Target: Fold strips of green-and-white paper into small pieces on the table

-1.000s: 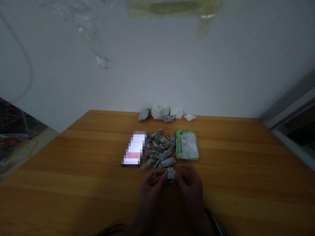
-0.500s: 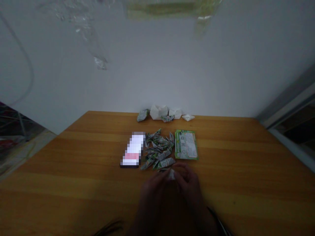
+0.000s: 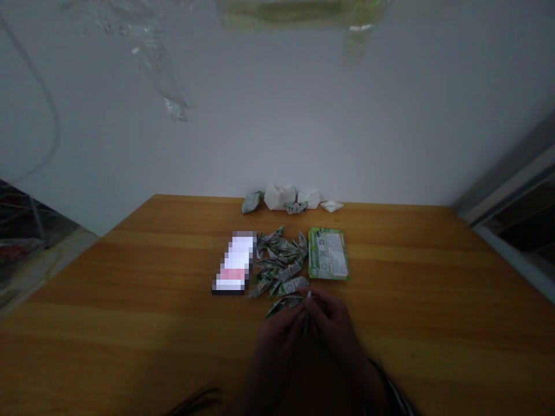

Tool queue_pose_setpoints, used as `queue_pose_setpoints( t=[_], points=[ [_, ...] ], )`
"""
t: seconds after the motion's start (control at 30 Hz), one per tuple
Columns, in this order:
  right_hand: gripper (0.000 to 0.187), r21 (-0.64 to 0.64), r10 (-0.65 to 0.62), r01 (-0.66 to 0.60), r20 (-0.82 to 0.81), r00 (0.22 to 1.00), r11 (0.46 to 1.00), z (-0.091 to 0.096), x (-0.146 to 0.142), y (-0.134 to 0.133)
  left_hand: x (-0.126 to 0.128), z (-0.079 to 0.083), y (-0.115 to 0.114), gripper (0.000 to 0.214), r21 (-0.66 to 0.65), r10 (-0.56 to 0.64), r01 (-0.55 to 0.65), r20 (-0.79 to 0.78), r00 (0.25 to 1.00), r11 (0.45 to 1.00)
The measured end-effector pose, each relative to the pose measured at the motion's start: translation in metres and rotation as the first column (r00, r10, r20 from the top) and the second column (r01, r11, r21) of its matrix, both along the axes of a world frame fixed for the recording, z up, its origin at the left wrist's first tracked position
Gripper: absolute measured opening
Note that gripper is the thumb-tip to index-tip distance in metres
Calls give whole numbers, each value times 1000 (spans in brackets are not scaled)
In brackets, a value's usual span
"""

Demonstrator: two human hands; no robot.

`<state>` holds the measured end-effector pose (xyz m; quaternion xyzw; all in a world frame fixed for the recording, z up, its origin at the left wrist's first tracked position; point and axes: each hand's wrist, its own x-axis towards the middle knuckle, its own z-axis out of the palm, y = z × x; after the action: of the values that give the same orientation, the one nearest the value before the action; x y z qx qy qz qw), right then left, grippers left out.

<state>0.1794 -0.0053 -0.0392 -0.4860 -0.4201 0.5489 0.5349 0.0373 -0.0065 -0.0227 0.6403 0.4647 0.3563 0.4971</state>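
Observation:
My left hand (image 3: 281, 330) and my right hand (image 3: 333, 319) meet near the front middle of the wooden table. Both are closed, fingertips pinching a small folded piece of paper (image 3: 309, 295) between them. Only its pale edges show; the fingers cover most of it. Just beyond my left fingers lies a folded printed paper (image 3: 287, 303). Past it spreads a loose pile of folded green-and-grey printed papers (image 3: 284, 260). A stack of flat green-and-white leaflets (image 3: 330, 254) sits to the right of the pile, beyond my right hand.
Left of the pile lies a phone (image 3: 235, 263) with a lit, blurred screen. Along the wall (image 3: 347, 127) at the table's back edge stand a crumpled printed paper (image 3: 251, 202), white folded papers (image 3: 280, 197) and a small white paper boat (image 3: 332, 205). Wooden tabletop (image 3: 130, 277) surrounds everything.
My left hand has drawn slightly right and down, uncovering more of the folded paper in front of it. The paper in my fingers has turned and now shows a narrower edge.

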Motion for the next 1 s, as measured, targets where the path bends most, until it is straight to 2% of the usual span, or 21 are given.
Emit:
queue_pose_setpoints(
  t=[0.13, 0.3, 0.57, 0.7, 0.9, 1.0],
  points=[
    [34, 9, -11, 10, 52, 999, 1000, 3, 1, -1, 0, 1, -1, 28, -36, 19, -18, 29, 999, 999],
    [39, 2, -10, 10, 29, 1000, 1000, 4, 0, -1, 0, 2, -2, 26, -20, 37, -37, 16, 999, 999],
    [41, 20, -20, 19, 47, 999, 1000, -7, 2, -1, 1, 6, -2, 30, -2, -31, 31, 32, 999, 1000],
    [39, 14, 4, -5, 47, 999, 1000, -7, 3, -1, 1, 9, -2, 31, 3, -49, 49, 34, 998, 999],
    [37, 17, 4, -5, 64, 998, 1000, 1, 2, -2, 0, 3, -4, 29, -9, -13, 13, 8, 1000, 1000],
    [32, 48, 38, -45, 134, 990, 998, 3, 2, -4, 1, 0, -5, 33, -13, 15, -15, 11, 1000, 1000]
  ],
)
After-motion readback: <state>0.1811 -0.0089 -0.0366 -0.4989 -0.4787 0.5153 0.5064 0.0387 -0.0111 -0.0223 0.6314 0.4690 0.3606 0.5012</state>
